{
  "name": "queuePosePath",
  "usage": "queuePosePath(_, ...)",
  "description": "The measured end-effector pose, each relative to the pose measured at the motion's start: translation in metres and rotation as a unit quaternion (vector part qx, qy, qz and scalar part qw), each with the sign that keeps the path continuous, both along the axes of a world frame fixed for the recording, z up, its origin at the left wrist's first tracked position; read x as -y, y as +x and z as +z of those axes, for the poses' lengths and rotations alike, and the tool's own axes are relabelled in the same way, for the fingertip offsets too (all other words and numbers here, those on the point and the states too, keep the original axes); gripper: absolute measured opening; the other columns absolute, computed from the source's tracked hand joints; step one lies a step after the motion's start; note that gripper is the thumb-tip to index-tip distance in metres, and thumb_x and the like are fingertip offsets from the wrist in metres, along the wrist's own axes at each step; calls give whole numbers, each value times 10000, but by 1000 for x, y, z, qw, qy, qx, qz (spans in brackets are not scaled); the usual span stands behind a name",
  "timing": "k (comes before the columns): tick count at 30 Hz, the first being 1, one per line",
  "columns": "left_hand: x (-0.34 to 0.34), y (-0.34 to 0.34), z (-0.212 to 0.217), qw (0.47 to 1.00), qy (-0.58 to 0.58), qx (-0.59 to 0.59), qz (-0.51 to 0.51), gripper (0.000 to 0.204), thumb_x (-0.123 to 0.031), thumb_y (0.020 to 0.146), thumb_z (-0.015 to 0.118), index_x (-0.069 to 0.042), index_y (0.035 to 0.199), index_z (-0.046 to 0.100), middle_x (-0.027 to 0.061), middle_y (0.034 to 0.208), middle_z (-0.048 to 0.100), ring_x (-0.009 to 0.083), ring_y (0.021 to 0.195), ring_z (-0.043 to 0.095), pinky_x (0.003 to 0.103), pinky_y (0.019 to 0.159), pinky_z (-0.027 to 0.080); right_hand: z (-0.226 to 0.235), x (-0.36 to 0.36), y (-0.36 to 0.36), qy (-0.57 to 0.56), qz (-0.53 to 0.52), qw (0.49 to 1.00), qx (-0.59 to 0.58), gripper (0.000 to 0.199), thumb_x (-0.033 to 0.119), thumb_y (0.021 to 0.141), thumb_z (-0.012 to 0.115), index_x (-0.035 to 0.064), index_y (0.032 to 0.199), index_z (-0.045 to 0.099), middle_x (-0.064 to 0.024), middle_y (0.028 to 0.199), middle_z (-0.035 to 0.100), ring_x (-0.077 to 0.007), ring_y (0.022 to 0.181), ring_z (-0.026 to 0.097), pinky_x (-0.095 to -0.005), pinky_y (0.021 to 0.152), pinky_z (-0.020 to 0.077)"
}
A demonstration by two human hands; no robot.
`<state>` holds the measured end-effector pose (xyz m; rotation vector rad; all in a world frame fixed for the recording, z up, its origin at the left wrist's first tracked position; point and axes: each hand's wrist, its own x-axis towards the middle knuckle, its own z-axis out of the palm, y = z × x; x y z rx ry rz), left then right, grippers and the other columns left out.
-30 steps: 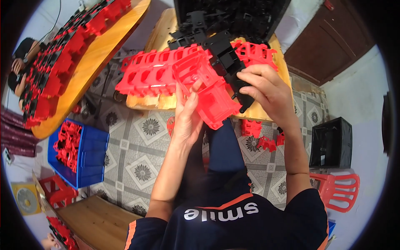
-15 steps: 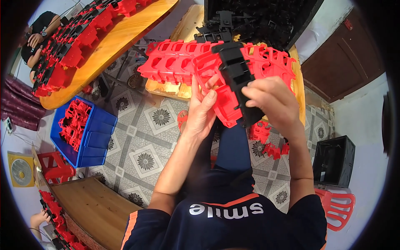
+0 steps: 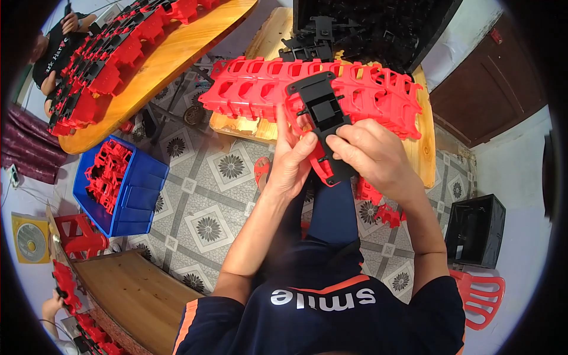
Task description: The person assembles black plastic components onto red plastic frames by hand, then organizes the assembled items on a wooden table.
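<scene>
My left hand is closed round the left edge of a red plastic frame, its thumb against the near side. A black plastic plate with a raised square in its middle lies over the frame and hides most of it. My right hand pinches the plate's right edge between thumb and fingers. Behind the held pieces, a long row of red plastic frames stands on a wooden table.
A black crate of black plates stands at the far side. A blue bin holds red frames. Parts line another wooden table, left, where a person sits. A black box and red chair are at right.
The black plate and red frame have turned, so the plate now faces up over the frame. My right hand has shifted slightly left. The person at far left has raised a hand.
</scene>
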<state>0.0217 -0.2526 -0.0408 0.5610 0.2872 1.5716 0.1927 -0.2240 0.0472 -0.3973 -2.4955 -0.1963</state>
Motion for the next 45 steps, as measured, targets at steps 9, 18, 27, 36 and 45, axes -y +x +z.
queuePosePath(9,2,16,10,996,4,-93,9,1001,-76,867,616,-169,1547,-113,184,1434,395,278,1264,488,425,1034,444,-17,-28,-19,-642,46,684,-343,360,194,896,697,-1,1189,619,-108,1133,650,-167,999,626,-318,844,508)
queuePosePath(18,-15,-12,24,981,-52,-109,153,747,-142,973,554,-116,1525,51,92,1241,535,158,1063,587,331,859,539,-42,-45,-23,-698,111,666,-239,822,227,926,667,67,1552,158,-182,1537,285,-247,1408,300,-352,1121,283)
queuePosePath(27,63,-32,6,862,74,-418,275,1269,-162,715,795,-93,1531,-175,189,1593,102,250,1460,182,363,1170,199,-87,-5,-48,-699,182,625,-296,713,8,775,592,-37,1443,345,-148,1285,556,-240,1161,581,-359,974,487)
queuePosePath(36,177,-136,31,817,-43,-250,519,1168,-71,692,822,-111,1561,42,95,1536,286,218,1391,326,378,1144,283,-84,31,-144,-633,254,728,-71,845,407,913,635,-12,1517,218,-168,1519,334,-279,1387,360,-411,1142,263)
queuePosePath(45,507,-589,67,415,-157,36,896,804,-17,712,689,-10,1408,287,180,1239,557,293,995,636,416,791,577,-112,33,-140,-646,146,739,125,555,36,858,601,-23,1395,472,-101,1390,497,-195,1250,513,-299,1019,409)
